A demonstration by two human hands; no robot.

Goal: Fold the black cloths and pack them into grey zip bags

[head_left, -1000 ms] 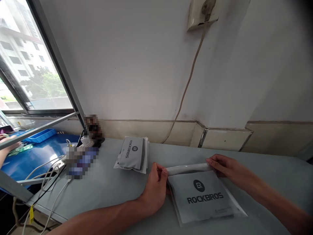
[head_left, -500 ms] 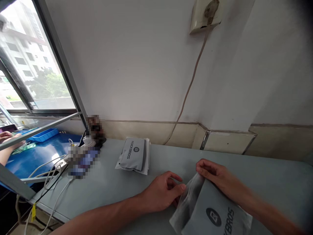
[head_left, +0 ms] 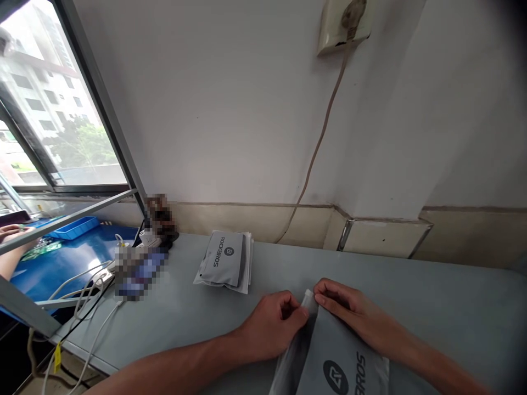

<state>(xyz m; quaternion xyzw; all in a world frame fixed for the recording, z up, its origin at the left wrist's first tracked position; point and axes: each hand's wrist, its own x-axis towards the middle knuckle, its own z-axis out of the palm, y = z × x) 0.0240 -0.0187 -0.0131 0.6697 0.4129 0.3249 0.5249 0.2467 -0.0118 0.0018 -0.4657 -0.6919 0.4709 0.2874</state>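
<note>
A grey translucent zip bag (head_left: pixel 329 343) with a dark round logo and ROCKBROS lettering lies in front of me, its lower part cut off by the picture's bottom edge. My left hand (head_left: pixel 278 323) pinches the left edge of its mouth between thumb and curled fingers. On the other side of the mouth, my right hand (head_left: pixel 343 307) grips the top corner with thumb and fingertips. A dark gap shows between the two edges. Farther back on the table rests a stack of similar bags (head_left: pixel 226 259), apart from both hands.
The grey table (head_left: pixel 177 323) meets the wall at the back. At left are a blurred phone-like item (head_left: pixel 144 272), white cables (head_left: pixel 93 329) and a metal frame post (head_left: pixel 102 99). Beyond it, another person's hand (head_left: pixel 12 233) is over a blue surface near a blue tray (head_left: pixel 74 226).
My left hand has closed on the bag's left edge. My right hand and the bag have shifted left, and the bag's mouth looks narrower.
</note>
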